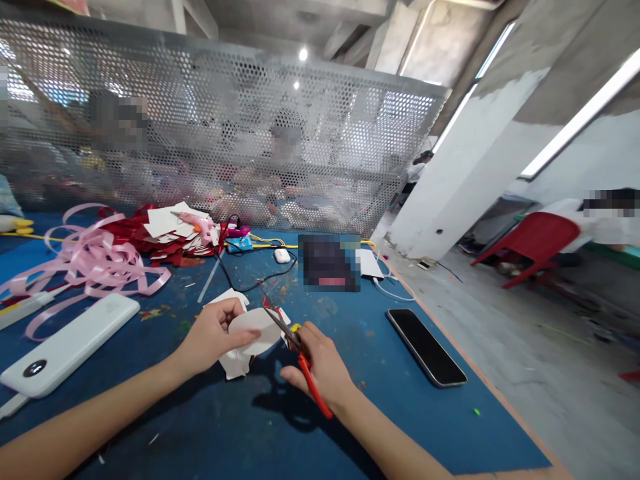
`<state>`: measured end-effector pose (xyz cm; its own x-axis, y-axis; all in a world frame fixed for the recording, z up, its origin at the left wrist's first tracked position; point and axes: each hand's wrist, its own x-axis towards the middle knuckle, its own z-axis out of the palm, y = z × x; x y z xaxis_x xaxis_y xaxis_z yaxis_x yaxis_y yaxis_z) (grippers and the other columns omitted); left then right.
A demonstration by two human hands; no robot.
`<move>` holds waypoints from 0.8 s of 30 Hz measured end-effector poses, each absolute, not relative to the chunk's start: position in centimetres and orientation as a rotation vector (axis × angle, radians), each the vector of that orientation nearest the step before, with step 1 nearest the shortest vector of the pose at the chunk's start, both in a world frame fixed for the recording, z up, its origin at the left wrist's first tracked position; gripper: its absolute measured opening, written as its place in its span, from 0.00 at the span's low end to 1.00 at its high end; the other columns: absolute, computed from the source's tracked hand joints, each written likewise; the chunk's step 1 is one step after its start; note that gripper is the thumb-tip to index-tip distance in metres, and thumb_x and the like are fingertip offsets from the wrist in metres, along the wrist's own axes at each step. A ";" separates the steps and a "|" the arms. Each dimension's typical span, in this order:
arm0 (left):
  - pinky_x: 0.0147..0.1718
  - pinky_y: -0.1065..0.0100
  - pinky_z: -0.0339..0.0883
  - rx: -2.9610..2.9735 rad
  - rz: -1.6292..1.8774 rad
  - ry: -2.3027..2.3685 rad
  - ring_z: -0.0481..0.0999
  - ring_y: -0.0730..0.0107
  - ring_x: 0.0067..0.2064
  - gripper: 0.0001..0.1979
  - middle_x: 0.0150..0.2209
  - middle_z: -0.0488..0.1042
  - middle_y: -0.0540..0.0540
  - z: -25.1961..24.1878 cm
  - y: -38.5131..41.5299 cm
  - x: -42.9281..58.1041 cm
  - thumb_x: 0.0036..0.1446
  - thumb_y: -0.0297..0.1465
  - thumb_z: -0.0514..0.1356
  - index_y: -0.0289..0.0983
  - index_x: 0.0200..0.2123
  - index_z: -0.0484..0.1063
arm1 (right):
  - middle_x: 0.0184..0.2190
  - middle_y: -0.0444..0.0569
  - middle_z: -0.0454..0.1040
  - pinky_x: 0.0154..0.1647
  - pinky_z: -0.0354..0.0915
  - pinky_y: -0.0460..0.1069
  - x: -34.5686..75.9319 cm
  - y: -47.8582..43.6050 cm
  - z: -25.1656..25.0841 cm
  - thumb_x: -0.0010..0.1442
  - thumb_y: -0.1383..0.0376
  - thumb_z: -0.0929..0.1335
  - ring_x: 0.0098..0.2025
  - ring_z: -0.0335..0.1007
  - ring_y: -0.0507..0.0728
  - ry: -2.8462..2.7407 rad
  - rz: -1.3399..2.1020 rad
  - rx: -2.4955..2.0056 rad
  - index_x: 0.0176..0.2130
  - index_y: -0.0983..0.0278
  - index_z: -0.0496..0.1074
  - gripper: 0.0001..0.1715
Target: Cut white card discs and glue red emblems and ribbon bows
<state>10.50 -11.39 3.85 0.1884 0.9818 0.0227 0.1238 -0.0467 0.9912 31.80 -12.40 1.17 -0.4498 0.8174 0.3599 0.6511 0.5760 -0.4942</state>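
My left hand (220, 333) pinches a white piece of paper or card (260, 331) with a rounded edge, the thumb lying across its face. More white paper hangs below and behind it, with torn-looking edges. In my right hand (323, 363) is a pair of scissors (311, 383) with red handles. Their metal blades reach up and left, at the right edge of the white piece. Small red and yellow bits show around the blades; what they belong to is partly hidden by my fingers.
Pink ribbon (100, 257) lies at the left, beside a pile of red and white pieces (175, 230) with a pink glue gun (197, 225). A white power bank (70, 343) and a black phone (425, 347) flank my arms. A perforated metal screen (225, 133) stands behind.
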 end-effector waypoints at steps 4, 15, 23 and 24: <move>0.20 0.77 0.56 1.443 1.007 1.145 0.61 0.80 0.21 0.19 0.18 0.61 0.56 3.9 -11.3 10.1 0.38 0.38 0.66 0.36 0.20 0.57 | 0.24 0.45 0.60 0.24 0.52 0.47 31.7 -12.6 1.2 0.48 0.32 0.50 0.23 0.53 0.51 -2.241 0.424 -1.151 0.27 0.63 0.61 0.40; 0.20 0.77 0.54 1.605 0.895 1.147 0.60 0.80 0.21 0.17 0.19 0.61 0.56 5.0 -10.4 8.5 0.39 0.37 0.65 0.36 0.20 0.59 | 0.19 0.44 0.59 0.23 0.48 0.46 31.9 -12.7 1.2 0.48 0.32 0.49 0.20 0.52 0.50 -2.302 0.331 -1.252 0.23 0.63 0.62 0.41; 0.20 0.77 0.50 1.698 0.792 1.168 0.57 0.80 0.21 0.16 0.18 0.58 0.57 6.2 -9.9 7.5 0.41 0.35 0.65 0.36 0.21 0.58 | 0.16 0.41 0.53 0.21 0.43 0.46 32.0 -12.4 0.9 0.47 0.32 0.55 0.18 0.45 0.48 -2.219 0.353 -1.315 0.17 0.62 0.52 0.37; 0.21 0.77 0.51 1.680 0.814 1.150 0.58 0.80 0.22 0.16 0.19 0.59 0.57 6.1 -9.9 7.6 0.41 0.35 0.64 0.36 0.22 0.59 | 0.16 0.40 0.53 0.21 0.43 0.46 32.1 -12.3 0.9 0.47 0.33 0.56 0.18 0.45 0.48 -2.198 0.362 -1.315 0.17 0.62 0.52 0.36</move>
<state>7.59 -9.86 6.13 0.3465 0.9377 0.0237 0.3346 -0.1472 0.9308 32.14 -12.25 0.92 -0.3721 0.8726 0.3163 0.7253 0.4860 -0.4876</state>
